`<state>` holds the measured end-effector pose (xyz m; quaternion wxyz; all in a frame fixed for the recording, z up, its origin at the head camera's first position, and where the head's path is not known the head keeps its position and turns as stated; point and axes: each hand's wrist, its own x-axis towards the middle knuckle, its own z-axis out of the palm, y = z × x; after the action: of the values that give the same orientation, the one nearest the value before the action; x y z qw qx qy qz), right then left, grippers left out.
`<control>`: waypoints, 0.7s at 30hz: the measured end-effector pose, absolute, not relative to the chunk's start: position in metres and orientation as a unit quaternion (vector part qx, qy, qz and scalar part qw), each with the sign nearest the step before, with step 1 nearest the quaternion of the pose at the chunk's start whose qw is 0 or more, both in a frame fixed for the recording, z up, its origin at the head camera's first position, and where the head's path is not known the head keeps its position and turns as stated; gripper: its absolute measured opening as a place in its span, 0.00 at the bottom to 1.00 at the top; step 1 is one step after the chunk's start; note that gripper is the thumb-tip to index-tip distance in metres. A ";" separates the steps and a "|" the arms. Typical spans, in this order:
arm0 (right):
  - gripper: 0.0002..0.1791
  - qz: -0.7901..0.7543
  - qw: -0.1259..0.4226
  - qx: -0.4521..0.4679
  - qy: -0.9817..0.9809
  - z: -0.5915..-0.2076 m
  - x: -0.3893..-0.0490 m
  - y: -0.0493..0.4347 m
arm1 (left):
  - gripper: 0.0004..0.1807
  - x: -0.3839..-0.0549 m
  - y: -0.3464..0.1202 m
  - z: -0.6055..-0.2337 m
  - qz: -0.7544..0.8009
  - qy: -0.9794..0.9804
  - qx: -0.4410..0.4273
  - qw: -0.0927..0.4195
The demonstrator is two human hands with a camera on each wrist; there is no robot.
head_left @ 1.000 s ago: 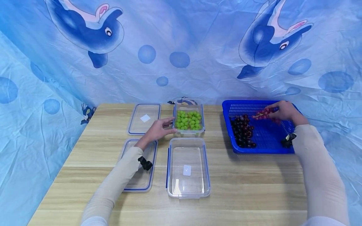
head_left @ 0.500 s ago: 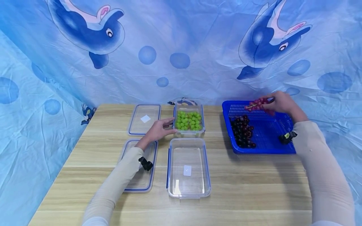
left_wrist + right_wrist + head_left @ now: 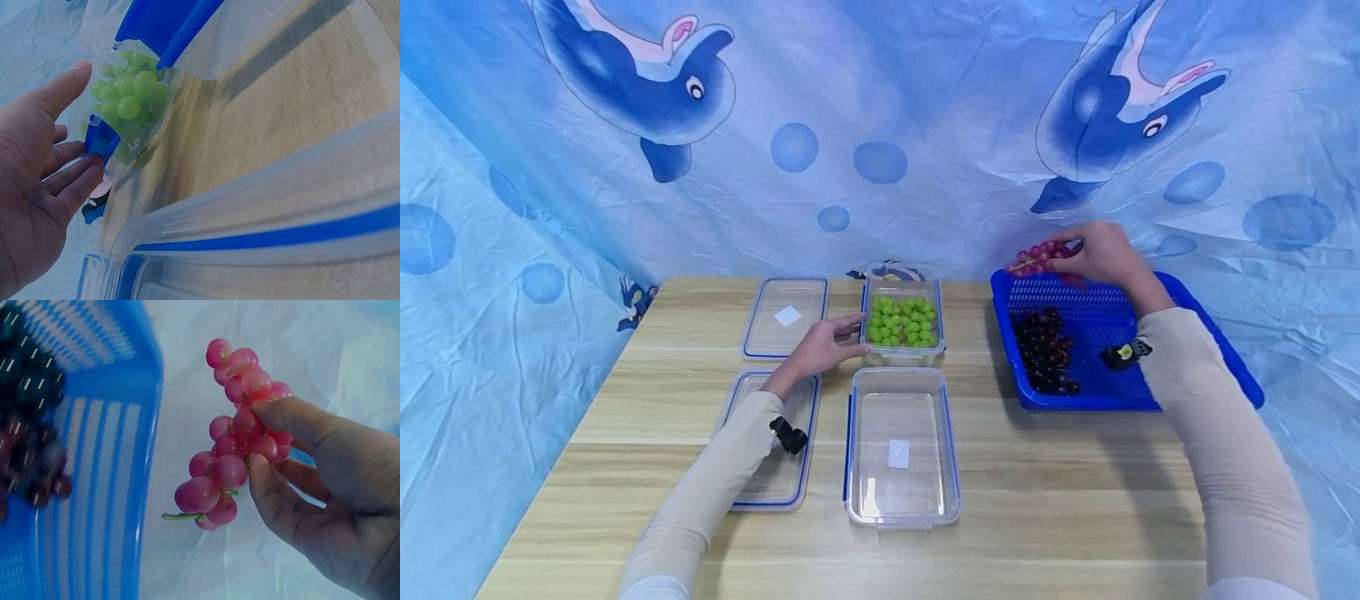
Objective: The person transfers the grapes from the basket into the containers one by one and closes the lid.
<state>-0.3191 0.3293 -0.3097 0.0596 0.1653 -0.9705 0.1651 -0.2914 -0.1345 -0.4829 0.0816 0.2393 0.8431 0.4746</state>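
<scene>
A bunch of red grapes (image 3: 228, 450) is pinched between the thumb and fingers of my right hand (image 3: 1101, 252), held up above the back rim of the blue basket (image 3: 1217, 354). Dark grapes (image 3: 1043, 350) lie in the basket's left part. My left hand (image 3: 823, 346) rests at the left side of a small clear container (image 3: 904, 352) filled with green grapes (image 3: 902, 321). In the left wrist view its fingers (image 3: 81, 181) are extended and touch the container's blue side clip (image 3: 101, 137), with the thumb apart near the rim.
In front of the small container stands a larger clear container (image 3: 880, 492) with a white label in it. Two clear lids with blue seals lie to the left, a small lid (image 3: 767, 333) behind and a large lid (image 3: 793, 492) partly under the left forearm. A blue dolphin-print sheet (image 3: 880, 108) hangs behind the table.
My right hand has lifted the red grapes out of the basket and moved them up and to the left. The left hand has stayed at the small container.
</scene>
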 end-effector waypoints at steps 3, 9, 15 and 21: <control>0.23 0.163 0.069 0.171 -0.969 -0.307 -0.323 0.311 | 0.43 -0.291 -0.134 -0.482 0.476 0.842 0.238 0.083; 0.22 0.191 0.066 0.176 -0.963 -0.303 -0.336 0.274 | 0.43 -0.290 -0.134 -0.480 0.476 0.844 0.233 0.084; 0.22 0.227 0.047 0.180 -0.956 -0.307 -0.348 0.237 | 0.43 -0.290 -0.134 -0.480 0.472 0.846 0.234 0.082; 0.21 0.269 0.024 0.198 -0.942 -0.318 -0.359 0.207 | 0.42 -0.288 -0.133 -0.479 0.474 0.845 0.234 0.083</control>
<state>-0.3591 0.2072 -0.3179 0.0235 0.1980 -0.9423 0.2691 -0.2883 -0.1332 -0.4788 0.0832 0.2340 0.8448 0.4739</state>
